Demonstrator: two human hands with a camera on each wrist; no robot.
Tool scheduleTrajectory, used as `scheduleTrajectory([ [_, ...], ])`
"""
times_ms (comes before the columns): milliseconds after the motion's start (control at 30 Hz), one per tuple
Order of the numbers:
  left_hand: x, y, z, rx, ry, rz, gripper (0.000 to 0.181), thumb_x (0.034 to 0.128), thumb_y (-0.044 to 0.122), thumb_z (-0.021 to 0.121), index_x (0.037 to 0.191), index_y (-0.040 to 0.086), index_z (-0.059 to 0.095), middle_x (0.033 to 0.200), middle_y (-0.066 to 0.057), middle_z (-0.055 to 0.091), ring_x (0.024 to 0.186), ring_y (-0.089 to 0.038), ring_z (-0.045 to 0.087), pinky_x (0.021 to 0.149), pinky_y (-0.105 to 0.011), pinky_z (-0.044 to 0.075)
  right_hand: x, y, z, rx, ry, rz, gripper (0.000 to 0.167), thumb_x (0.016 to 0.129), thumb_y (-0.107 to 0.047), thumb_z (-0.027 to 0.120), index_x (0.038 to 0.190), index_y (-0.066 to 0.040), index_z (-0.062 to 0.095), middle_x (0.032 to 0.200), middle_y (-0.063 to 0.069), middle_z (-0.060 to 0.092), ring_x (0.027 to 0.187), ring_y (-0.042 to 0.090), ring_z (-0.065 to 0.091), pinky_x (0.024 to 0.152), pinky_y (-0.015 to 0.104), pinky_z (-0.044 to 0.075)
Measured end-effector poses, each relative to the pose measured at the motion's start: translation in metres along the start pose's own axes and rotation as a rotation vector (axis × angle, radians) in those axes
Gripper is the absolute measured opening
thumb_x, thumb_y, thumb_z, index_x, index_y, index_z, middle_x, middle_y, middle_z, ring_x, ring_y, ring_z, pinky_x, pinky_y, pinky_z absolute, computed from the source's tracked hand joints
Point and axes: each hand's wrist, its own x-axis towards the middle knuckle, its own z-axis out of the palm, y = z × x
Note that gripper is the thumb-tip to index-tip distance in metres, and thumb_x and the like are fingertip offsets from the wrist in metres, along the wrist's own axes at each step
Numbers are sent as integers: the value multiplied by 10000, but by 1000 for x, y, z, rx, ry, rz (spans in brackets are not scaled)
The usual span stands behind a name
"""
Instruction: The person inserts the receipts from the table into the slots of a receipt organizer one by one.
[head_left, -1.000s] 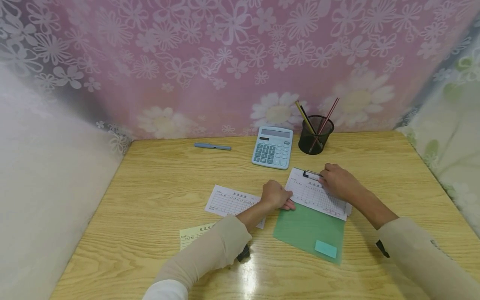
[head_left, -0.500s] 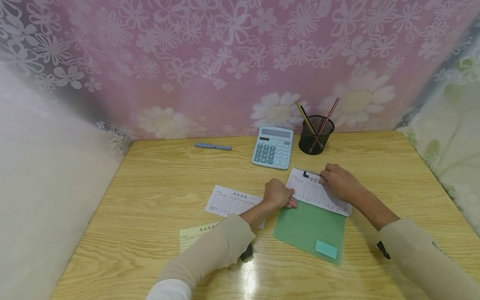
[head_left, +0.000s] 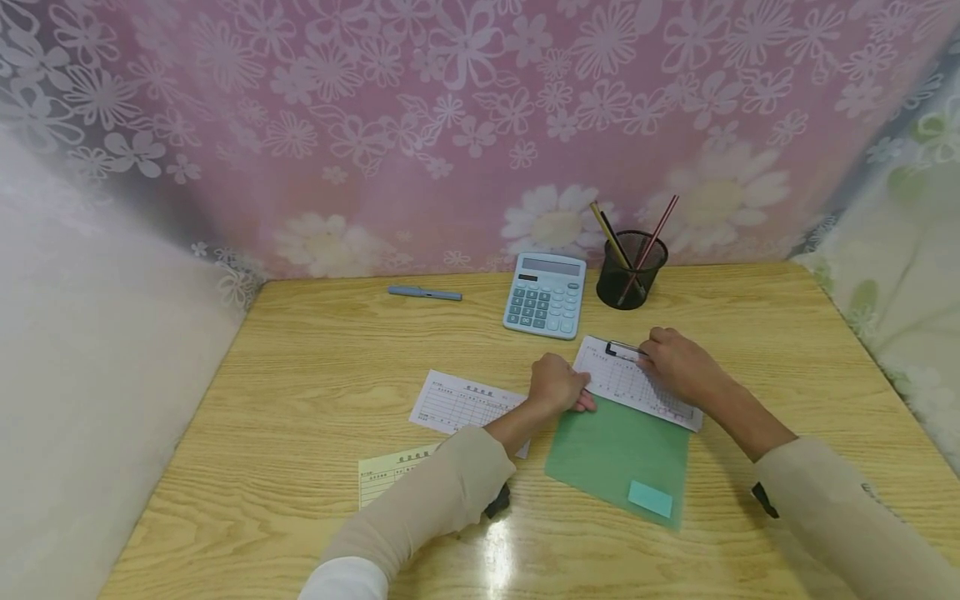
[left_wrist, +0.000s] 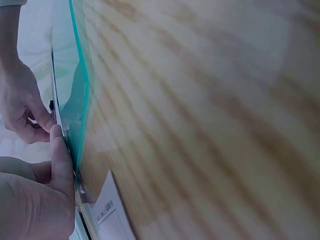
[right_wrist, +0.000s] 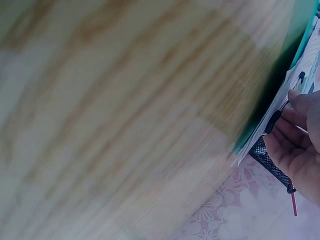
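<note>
White printed forms (head_left: 617, 381) lie over the upper part of a translucent green clipboard (head_left: 603, 458). My left hand (head_left: 559, 385) pinches the forms' left edge, thumb on top; in the left wrist view that hand (left_wrist: 42, 202) has one finger stretched along the edge. At the board's top, my right hand (head_left: 684, 365) grips the black-ended metal clip (head_left: 619, 350). The right wrist view shows the right hand (right_wrist: 300, 145) with thumb and fingers around the clip (right_wrist: 273, 121). Its fingers hide part of the clip in the head view.
A white form (head_left: 461, 402) and a yellow form (head_left: 382, 472) lie left, partly under the left arm. Behind stand a blue calculator (head_left: 545, 296) and a black mesh cup (head_left: 632, 279) with pencils. A blue pen (head_left: 425, 292) lies at the back.
The top white form has slid up toward the clip, its lower edge now level with the sheets beneath. My left hand has shifted slightly right; my right hand stays at the clip.
</note>
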Motion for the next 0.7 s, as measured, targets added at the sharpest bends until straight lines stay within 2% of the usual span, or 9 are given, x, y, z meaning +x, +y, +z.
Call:
scheduleTrajectory([
  [200,0,2,-2,-2,-9,-1,214,901,106,641,745,-42,643,536,-111,665,515,-201,687,480,-256,570,0,-1,-2,-4,0,17,218,881,-115,664,1002,66,671,862,122,594,812,255,557,736,419,524],
  [367,-3,2,-16,66,-42,21,307,889,204,673,674,-14,687,567,-108,683,532,-195,692,497,-250,574,-1,-2,-3,16,-12,23,250,879,-133,670,1027,68,676,877,126,609,803,247,559,740,430,525],
  [467,-4,1,-35,113,-59,61,293,888,239,677,737,-11,703,616,-109,699,562,-194,700,523,-245,581,-2,-1,-3,21,-16,27,262,879,-142,670,1036,67,680,873,123,611,785,233,556,737,428,529],
  [700,-15,-8,-97,259,-80,195,278,900,307,655,911,32,692,826,-116,726,734,-230,714,591,-250,573,-2,2,-3,27,-24,34,259,883,-159,667,1033,50,688,903,131,626,803,243,593,753,447,541],
])
